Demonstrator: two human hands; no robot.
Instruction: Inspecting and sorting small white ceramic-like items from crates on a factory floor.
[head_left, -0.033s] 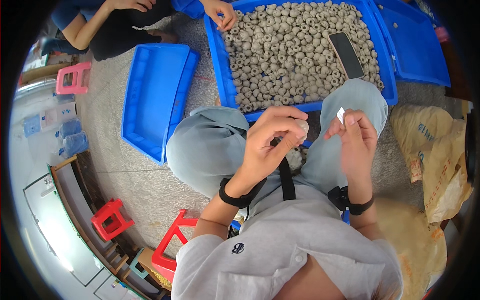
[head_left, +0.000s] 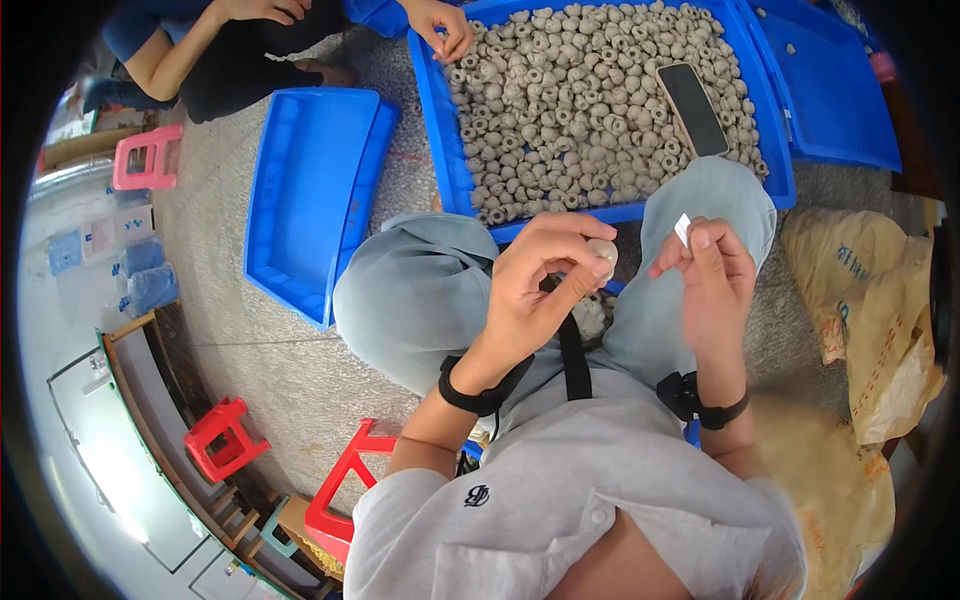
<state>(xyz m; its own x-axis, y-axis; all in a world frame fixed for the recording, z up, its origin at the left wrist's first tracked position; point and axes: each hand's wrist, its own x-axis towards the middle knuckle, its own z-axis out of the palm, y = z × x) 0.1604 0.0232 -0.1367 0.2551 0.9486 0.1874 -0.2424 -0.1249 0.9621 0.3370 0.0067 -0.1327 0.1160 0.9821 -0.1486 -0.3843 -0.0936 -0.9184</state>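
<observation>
Above my lap, my left hand (head_left: 540,285) is closed, thumb and fingers pinching a small pale grey rounded piece (head_left: 604,252). To its right, my right hand (head_left: 712,275) is closed too, gripping a small, thin, flat white piece (head_left: 682,229) between thumb and fingertips. The white piece points up and stays apart from the rounded one. Beyond my knees stands a blue crate (head_left: 783,185) holding a heap of grey rounded pieces (head_left: 570,100), many with a round hole. A phone (head_left: 693,110) lies on the heap at the right.
Left of the crate, stacked blue trays (head_left: 315,190) rest on the floor; another blue tray (head_left: 830,90) is at the far right. A co-worker's hand (head_left: 440,30) touches the crate's far left corner. Brown sacks (head_left: 855,320) lie at right, red stools (head_left: 225,438) at left.
The rounded piece has turned slightly in my left fingers and shows a little more of its surface. Nothing else has visibly moved.
</observation>
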